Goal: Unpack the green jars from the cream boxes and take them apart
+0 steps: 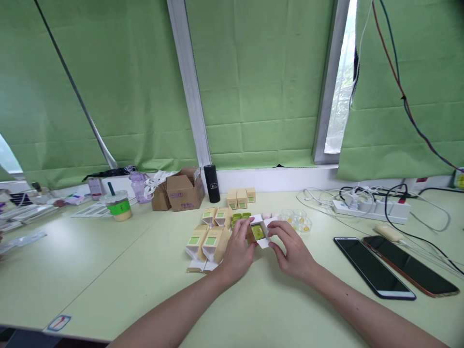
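Note:
My left hand (238,252) is wrapped round a small cardboard box (251,236) whose white flaps stand open toward me. Inside the box sits a green-lidded item (258,232). At the box's right side, my right hand (290,244) pinches a white flap (268,227) between thumb and fingers. Left of my hands stand several beige boxes (215,241) with green labels, some with flaps open. Just behind my left hand are small green-lidded jars (246,215), partly hidden. Clear round containers (300,218) with yellow centres lie beyond my right hand.
Closed small boxes (242,198) stand at the back beside a black cylinder (211,183) and a brown carton (184,191). Two phones (375,266) lie at right, below a power strip (371,210) with tangled cables. A drink cup (119,208) is at left.

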A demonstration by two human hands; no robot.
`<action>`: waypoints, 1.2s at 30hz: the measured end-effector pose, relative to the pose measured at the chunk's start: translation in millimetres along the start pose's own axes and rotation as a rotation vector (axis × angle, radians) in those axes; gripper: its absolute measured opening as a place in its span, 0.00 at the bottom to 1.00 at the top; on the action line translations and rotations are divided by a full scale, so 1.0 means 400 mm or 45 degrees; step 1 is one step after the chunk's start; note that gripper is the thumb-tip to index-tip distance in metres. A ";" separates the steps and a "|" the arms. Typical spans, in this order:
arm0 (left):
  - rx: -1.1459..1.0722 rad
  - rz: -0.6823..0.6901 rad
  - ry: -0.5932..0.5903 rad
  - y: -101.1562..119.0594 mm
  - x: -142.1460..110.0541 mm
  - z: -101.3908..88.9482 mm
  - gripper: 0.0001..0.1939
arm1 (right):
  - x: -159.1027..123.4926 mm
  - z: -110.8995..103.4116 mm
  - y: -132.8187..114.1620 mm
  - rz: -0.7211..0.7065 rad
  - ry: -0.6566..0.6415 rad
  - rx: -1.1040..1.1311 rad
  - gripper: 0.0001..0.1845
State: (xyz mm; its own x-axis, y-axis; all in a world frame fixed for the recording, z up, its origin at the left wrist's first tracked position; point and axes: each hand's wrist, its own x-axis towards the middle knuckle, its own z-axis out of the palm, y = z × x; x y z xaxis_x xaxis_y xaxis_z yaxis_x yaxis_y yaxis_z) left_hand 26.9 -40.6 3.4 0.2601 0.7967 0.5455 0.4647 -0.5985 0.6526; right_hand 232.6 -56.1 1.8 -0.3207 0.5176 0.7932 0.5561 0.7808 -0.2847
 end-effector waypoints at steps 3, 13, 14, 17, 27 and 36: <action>-0.046 0.003 -0.006 -0.004 -0.001 0.002 0.34 | 0.000 0.004 0.001 -0.051 -0.028 -0.083 0.18; -0.029 -0.073 -0.028 0.012 0.000 -0.002 0.33 | 0.001 0.018 0.013 -0.059 -0.062 -0.182 0.22; -0.006 -0.080 -0.027 0.016 0.000 -0.004 0.33 | 0.000 0.018 0.013 -0.053 -0.070 -0.175 0.23; 0.087 -0.073 -0.032 0.026 -0.002 -0.010 0.33 | -0.002 0.016 0.010 -0.027 -0.084 -0.128 0.23; 0.343 0.039 -0.049 0.020 -0.006 -0.007 0.33 | -0.002 0.037 0.015 0.196 0.090 0.089 0.12; 0.481 0.163 -0.029 0.011 -0.012 0.010 0.33 | 0.012 0.056 0.011 0.432 0.118 0.162 0.07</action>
State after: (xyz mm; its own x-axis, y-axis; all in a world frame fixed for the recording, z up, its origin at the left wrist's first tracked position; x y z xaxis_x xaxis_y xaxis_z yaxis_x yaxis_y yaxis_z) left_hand 31.2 -46.6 1.6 0.3532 0.7219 0.5951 0.7049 -0.6236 0.3380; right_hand 216.4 -42.3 -7.6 -0.0608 0.7250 0.6861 0.5171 0.6108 -0.5996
